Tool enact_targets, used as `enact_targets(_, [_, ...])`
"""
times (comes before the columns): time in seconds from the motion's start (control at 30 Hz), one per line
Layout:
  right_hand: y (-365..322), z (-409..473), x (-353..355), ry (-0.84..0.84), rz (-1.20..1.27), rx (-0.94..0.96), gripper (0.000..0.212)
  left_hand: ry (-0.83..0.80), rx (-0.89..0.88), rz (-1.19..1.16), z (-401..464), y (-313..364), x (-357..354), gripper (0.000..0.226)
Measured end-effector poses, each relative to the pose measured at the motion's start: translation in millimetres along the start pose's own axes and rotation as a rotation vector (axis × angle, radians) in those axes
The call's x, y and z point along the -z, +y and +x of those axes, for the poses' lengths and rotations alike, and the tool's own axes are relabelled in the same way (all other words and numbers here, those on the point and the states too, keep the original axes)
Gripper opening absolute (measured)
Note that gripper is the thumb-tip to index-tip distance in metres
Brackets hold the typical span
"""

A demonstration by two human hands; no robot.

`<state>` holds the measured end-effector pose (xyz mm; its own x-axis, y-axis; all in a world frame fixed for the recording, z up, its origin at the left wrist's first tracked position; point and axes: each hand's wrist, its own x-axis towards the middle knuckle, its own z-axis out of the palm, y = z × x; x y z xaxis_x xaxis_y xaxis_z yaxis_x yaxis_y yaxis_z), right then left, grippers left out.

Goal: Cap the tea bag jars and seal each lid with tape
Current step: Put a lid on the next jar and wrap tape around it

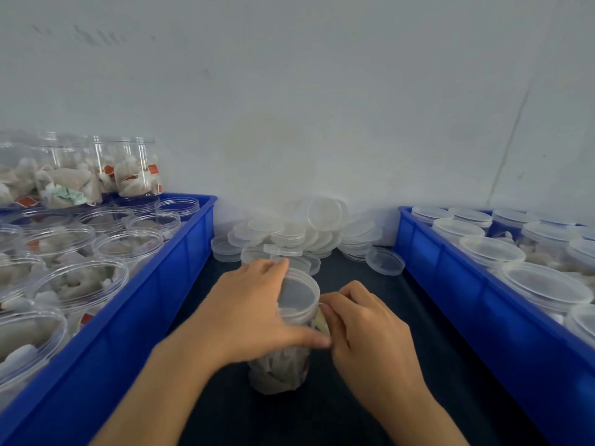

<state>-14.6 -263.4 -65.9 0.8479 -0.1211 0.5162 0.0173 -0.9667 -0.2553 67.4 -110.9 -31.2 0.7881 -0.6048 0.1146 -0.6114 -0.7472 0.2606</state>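
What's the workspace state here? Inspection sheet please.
Surface: dark table, a lane between two crates.
Job's things: capped jar of tea bags upright at centre; tape not clearly seen.
Clutter: loose lids piled by the wall.
Grips: left hand holds the jar at its lid; right hand pinches at the lid's rim.
Cables: nothing seen.
Surroundings: left blue crate of uncapped jars; right blue crate of capped jars; grey wall.
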Motion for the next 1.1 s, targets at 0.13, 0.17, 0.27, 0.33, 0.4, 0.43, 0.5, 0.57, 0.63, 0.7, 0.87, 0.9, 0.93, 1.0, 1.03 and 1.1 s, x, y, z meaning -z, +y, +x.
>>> enact_targets(0.13, [6.1, 0.9, 3.4, 0.0, 0.021, -0.011, 0.031, 0.197, 0.075, -0.024, 5.8, 15.3, -15.1, 0.113])
enact_targets(0.17, [7.4, 1.2, 4.3, 0.003, 0.034, -0.022, 0.035, 0.217, 0.054, -0.067, 6.8, 10.8, -16.5, 0.107])
enact_targets(0.27, [9.8, 0.1, 6.4, -0.075, 0.106, -0.087, 0.045, 0.221, -0.021, -0.196, 6.8, -3.2, -13.4, 0.085])
enact_targets(0.33, [9.1, 1.0, 9.4, -0.232, 0.203, -0.183, 0.037, 0.165, -0.049, -0.293, 7.5, -11.4, -8.3, 0.071])
enact_targets(0.4, [8.2, 1.8, 11.5, -0.369, 0.355, -0.292, 0.038, 0.083, -0.06, -0.379, 9.1, -16.8, -2.5, 0.066])
enact_targets(0.43, [7.7, 1.8, 10.6, -0.426, 0.44, -0.322, 0.042, 0.047, -0.063, -0.395, 10.2, -18.1, 0.3, 0.066])
enact_targets(0.5, [4.5, 1.3, 8.9, -0.522, 0.625, -0.381, 0.043, -0.006, -0.081, -0.384, 13.5, -19.5, 3.6, 0.067])
enact_targets(0.57, [0.6, 0.5, 9.6, -0.583, 0.796, -0.441, 0.03, -0.042, -0.11, -0.371, 16.4, -19.5, 4.9, 0.064])
enact_targets(0.63, [-2.8, 0.7, 12.5, -0.616, 0.881, -0.469, 0.022, -0.077, -0.134, -0.394, 18.0, -19.5, 6.1, 0.057])
enact_targets(0.7, [-4.2, 1.1, 15.9, -0.617, 0.914, -0.481, 0.019, -0.127, -0.167, -0.423, 19.3, -20.1, 8.4, 0.055])
enact_targets(0.87, [-1.3, 0.8, 22.1, -0.417, 0.563, -0.343, 0.04, -0.251, -0.215, -0.458, 22.5, -25.8, 15.3, 0.059])
enact_targets(0.9, [-1.6, -0.4, 23.5, -0.361, 0.45, -0.295, 0.04, -0.255, -0.224, -0.452, 23.0, -26.5, 16.0, 0.059])
enact_targets(0.93, [-2.5, -1.6, 25.2, -0.321, 0.356, -0.26, 0.038, -0.256, -0.229, -0.444, 23.5, -26.7, 16.5, 0.058])
enact_targets(1.0, [-4.5, -2.3, 27.3, -0.275, 0.251, -0.233, 0.034, -0.256, -0.239, -0.417, 25.1, -24.7, 17.3, 0.056])
enact_targets(1.03, [-4.5, -1.8, 27.7, -0.27, 0.229, -0.229, 0.034, -0.258, -0.243, -0.402, 25.9, -22.3, 17.5, 0.055])
enact_targets(1.1, [-1.8, -0.1, 27.9, -0.276, 0.21, -0.23, 0.036, -0.266, -0.248, -0.367, 27.3, -15.7, 18.0, 0.055])
